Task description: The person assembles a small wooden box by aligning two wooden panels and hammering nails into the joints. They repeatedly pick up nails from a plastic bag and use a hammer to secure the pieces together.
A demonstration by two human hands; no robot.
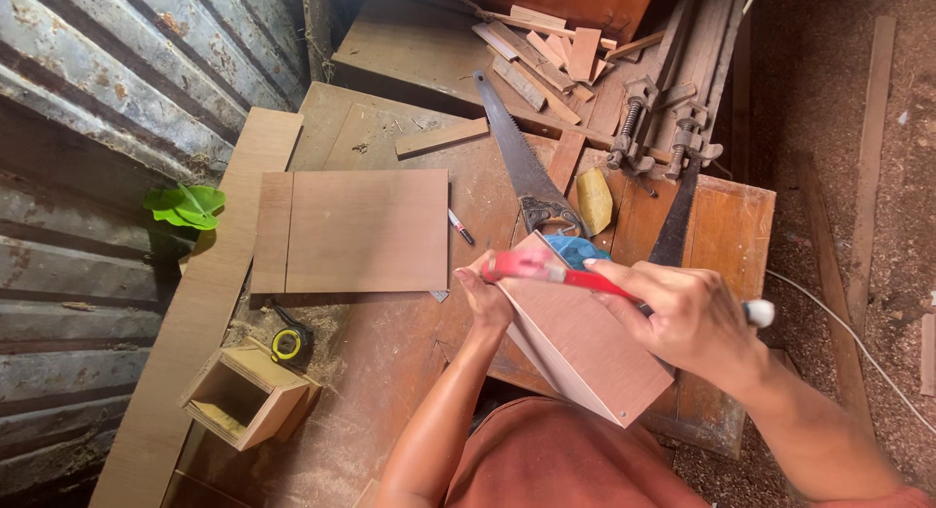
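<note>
My left hand [485, 292] grips the upper edge of a small plywood box [585, 347] that I hold tilted above the workbench [390, 342]. Across the box top runs a red-handled brush [546, 271], held in my right hand [687, 323]; its blurred red head sits next to my left fingers and its white end pokes out past my right wrist. A blue object [575, 250] shows just behind the box.
A plywood panel [351, 230] lies flat at centre with a marker [460, 227] beside it. A hand saw [522, 162], yellow cloth [593, 201], clamps [634, 123] and wood offcuts [541, 55] sit further back. A tape measure [289, 344] and small open box [244, 396] are at left.
</note>
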